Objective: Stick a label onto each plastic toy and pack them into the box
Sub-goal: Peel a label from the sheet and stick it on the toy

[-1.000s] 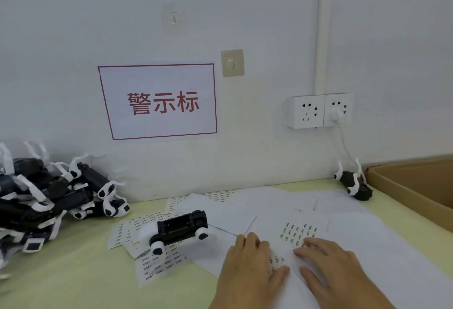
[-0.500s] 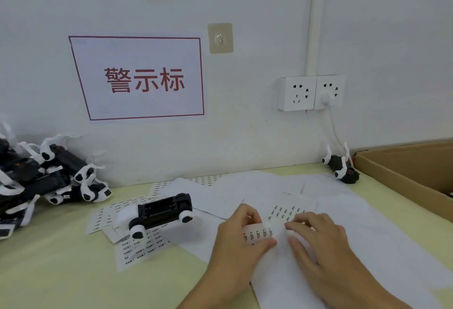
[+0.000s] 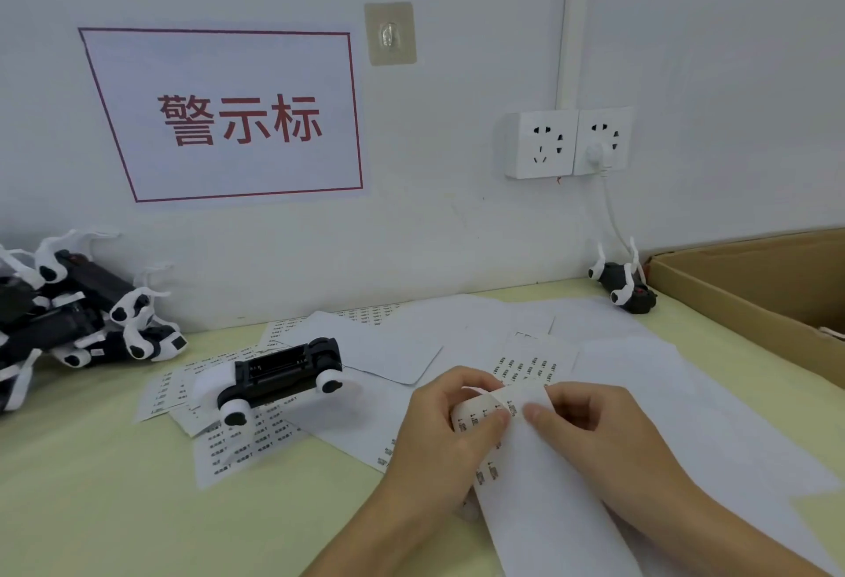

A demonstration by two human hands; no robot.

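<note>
A white label sheet (image 3: 526, 462) with rows of small black print is lifted off the table in front of me. My left hand (image 3: 439, 434) pinches its upper left edge and bends it over. My right hand (image 3: 590, 430) has its fingertips at the sheet's upper edge, thumb and forefinger close together on it. A black toy with white wheels (image 3: 281, 373) lies belly up on loose label sheets to the left. A pile of the same toys (image 3: 68, 320) sits at the far left. One more toy (image 3: 624, 286) lies by the wall beside the cardboard box (image 3: 731, 297).
Several white backing sheets and label sheets (image 3: 402, 348) cover the yellow-green table (image 3: 91, 508). A white wall with a red-framed sign (image 3: 237, 119) and two sockets (image 3: 569, 144), one with a plug and cable, stands right behind.
Both hands went from lying flat on the papers to lifting a label sheet; the left hand now pinches and curls its edge. The camera has dipped lower and turned.
</note>
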